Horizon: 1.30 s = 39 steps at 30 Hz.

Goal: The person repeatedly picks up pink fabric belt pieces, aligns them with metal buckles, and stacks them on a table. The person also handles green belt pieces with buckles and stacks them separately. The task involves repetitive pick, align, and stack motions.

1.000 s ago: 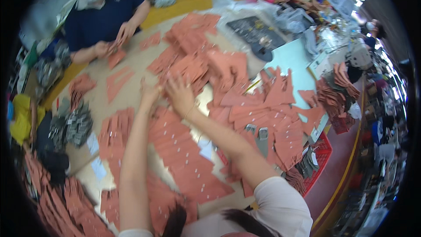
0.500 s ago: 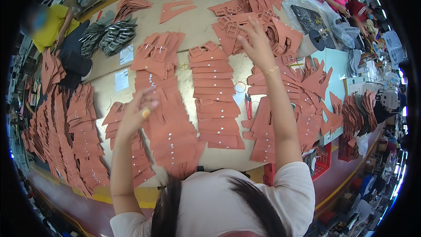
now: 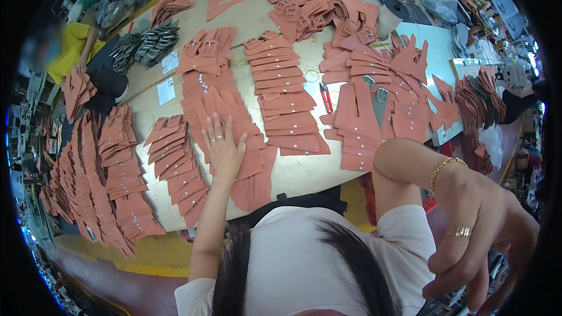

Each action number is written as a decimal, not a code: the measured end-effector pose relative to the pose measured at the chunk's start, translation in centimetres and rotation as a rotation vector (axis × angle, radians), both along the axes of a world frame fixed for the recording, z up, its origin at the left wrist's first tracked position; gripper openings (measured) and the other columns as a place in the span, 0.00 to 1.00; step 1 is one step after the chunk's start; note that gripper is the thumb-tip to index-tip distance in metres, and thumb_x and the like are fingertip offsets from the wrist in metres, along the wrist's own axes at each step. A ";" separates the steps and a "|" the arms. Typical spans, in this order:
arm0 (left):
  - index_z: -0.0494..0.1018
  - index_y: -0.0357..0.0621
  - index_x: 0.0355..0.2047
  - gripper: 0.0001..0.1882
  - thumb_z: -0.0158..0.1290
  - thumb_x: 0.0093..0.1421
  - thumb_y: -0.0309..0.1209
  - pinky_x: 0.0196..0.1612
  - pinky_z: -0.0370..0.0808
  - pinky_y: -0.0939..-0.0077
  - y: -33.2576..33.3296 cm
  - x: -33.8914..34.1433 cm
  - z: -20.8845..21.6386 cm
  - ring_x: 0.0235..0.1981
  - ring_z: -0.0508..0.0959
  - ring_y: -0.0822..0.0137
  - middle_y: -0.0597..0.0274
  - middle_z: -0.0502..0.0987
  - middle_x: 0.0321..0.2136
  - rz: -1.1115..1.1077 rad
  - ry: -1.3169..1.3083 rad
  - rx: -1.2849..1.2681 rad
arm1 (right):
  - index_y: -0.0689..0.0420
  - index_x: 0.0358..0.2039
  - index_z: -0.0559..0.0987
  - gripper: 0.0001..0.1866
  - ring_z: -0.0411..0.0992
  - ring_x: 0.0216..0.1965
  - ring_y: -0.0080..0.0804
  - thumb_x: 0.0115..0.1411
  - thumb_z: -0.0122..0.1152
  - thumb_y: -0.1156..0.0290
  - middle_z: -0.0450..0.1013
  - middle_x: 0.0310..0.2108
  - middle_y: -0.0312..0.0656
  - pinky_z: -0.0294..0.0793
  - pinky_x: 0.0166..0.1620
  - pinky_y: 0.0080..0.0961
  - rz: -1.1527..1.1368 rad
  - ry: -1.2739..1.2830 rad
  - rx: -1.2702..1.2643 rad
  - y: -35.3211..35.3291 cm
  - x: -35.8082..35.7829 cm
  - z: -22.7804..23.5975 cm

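My left hand lies flat, fingers spread, on an overlapping stack of salmon-coloured shoe upper pieces left of the middle. My right hand is raised close to the camera at the lower right, away from the table, its fingers bent downward and apart. I see nothing held in it. A centre row of similar pieces carries small white labels. Farther right lie more cut pieces, with a green-grey piece with a metal buckle among them. Red-handled snips sit between these rows.
Further stacks cover the left side. Dark green buckled pieces, paper sheets and a black thread cone lie beyond. A heap of buckled straps fills the far side. Other people work at the far edge and left.
My left hand has come down onto the stack. My right hand has swung from the far strap heap back to the lower right, near the camera. The view has shifted slightly.
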<state>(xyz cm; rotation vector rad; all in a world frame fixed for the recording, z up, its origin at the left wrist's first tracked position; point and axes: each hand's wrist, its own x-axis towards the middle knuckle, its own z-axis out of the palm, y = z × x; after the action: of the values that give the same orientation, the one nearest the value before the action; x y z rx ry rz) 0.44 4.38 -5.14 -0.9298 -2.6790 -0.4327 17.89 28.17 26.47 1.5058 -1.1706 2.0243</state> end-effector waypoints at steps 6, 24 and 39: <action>0.71 0.47 0.53 0.25 0.53 0.57 0.43 0.65 0.49 0.51 0.0 0.0 -1.8 0.64 0.57 0.52 0.49 0.62 0.60 0.007 0.090 -0.040 | 0.71 0.25 0.76 0.05 0.74 0.18 0.50 0.49 0.64 0.84 0.66 0.45 0.53 0.67 0.19 0.31 0.045 0.028 0.041 -0.6 3.5 -0.2; 0.68 0.46 0.55 0.27 0.54 0.57 0.42 0.64 0.51 0.52 0.3 0.1 -1.1 0.62 0.60 0.54 0.50 0.63 0.60 0.006 0.064 -0.020 | 0.72 0.34 0.75 0.06 0.76 0.25 0.54 0.56 0.58 0.83 0.63 0.47 0.51 0.70 0.25 0.40 0.217 0.042 -0.028 1.0 0.6 -3.0; 0.58 0.36 0.60 0.29 0.51 0.59 0.26 0.64 0.54 0.62 -6.5 -0.5 2.6 0.64 0.57 0.51 0.46 0.58 0.61 0.143 -0.228 0.571 | 0.58 0.40 0.77 0.20 0.77 0.35 0.39 0.54 0.67 0.57 0.73 0.45 0.52 0.73 0.37 0.31 -0.200 -0.432 0.149 1.1 -6.6 -14.5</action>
<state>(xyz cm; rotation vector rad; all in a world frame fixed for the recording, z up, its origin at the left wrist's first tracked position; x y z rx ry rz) -0.01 -2.12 -2.56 -0.5396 -2.5483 -1.2470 11.27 29.23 11.97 0.9818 -1.5964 2.2227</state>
